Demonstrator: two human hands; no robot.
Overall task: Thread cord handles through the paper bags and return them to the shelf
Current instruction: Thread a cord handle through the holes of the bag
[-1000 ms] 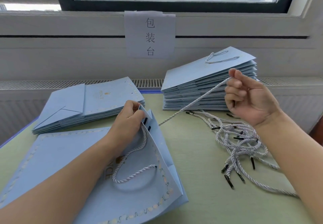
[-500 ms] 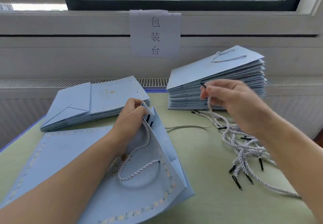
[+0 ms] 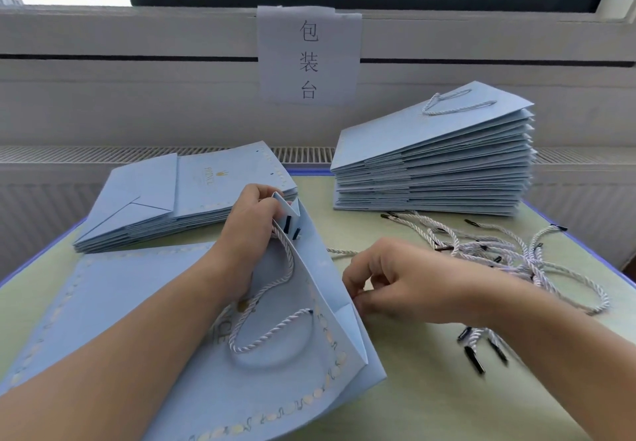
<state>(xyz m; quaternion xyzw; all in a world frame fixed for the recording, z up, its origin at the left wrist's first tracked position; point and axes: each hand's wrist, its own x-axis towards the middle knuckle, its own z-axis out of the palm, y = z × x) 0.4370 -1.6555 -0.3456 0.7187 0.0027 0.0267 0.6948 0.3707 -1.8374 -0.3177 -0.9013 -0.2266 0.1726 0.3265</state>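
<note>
While the left hand [image 3: 253,223] pinches the far corner of the raised panel of the open paper bag [image 3: 303,303], holding its mouth apart, the right hand [image 3: 395,285] sits just right of that panel's near edge, fingers curled and fingertips pinched together; they appear to nip a cord end, though the tip itself is hidden. A loose cord [image 3: 339,252] trails off behind this hand toward the cord pile [image 3: 509,251]. The raised panel runs away from the viewer, so any punched hole lies left of the right hand, the nearer one. One twisted white handle [image 3: 275,320] already loops across the bag's lower face. Bags are smooth pale-blue card with a dotted border; cords are twisted rope with black tips. Handled bags [image 3: 437,165] stack at right, flat ones [image 3: 192,196] at left, all on the pale green counter [image 3: 430,389].
</note>
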